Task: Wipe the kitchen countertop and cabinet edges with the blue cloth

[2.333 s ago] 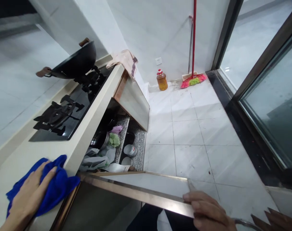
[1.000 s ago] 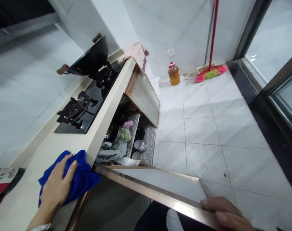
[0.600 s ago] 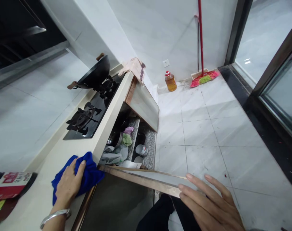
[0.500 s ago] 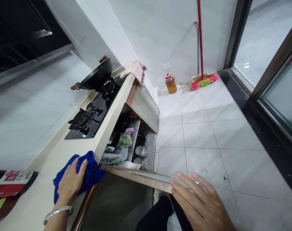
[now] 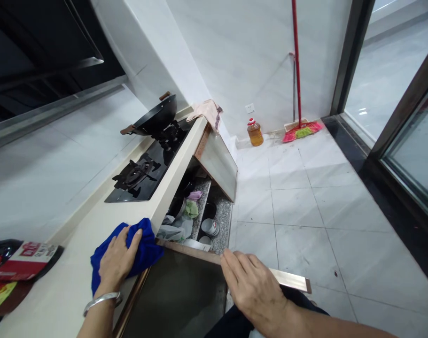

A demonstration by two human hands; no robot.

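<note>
My left hand [image 5: 118, 260], with a silver bangle at its wrist, presses on a bunched blue cloth [image 5: 145, 244] at the counter's front edge. Its fingers are curled over the cloth. Below the counter, a cabinet door [image 5: 189, 286] stands open. My right hand [image 5: 252, 286] is closed over the top edge of that door, fingers bent over the far side and partly hidden. A pale strip of the door's edge [image 5: 289, 279] shows beyond the hand. Inside the cabinet are plastic bags [image 5: 176, 230], a green cloth or bag [image 5: 191, 209] and a white can [image 5: 210, 227].
A black wok [image 5: 159, 115] sits on the gas hob [image 5: 143, 173]. Bottles [image 5: 27, 258] lie or lean at the counter's left. A second open door [image 5: 219, 162], a pink towel [image 5: 206, 111], an oil jug [image 5: 255, 134] and a broom [image 5: 301, 130] are farther off.
My right hand has moved left along the door's top edge and closed on it. My left hand stays on the blue cloth. The view has shifted slightly.
</note>
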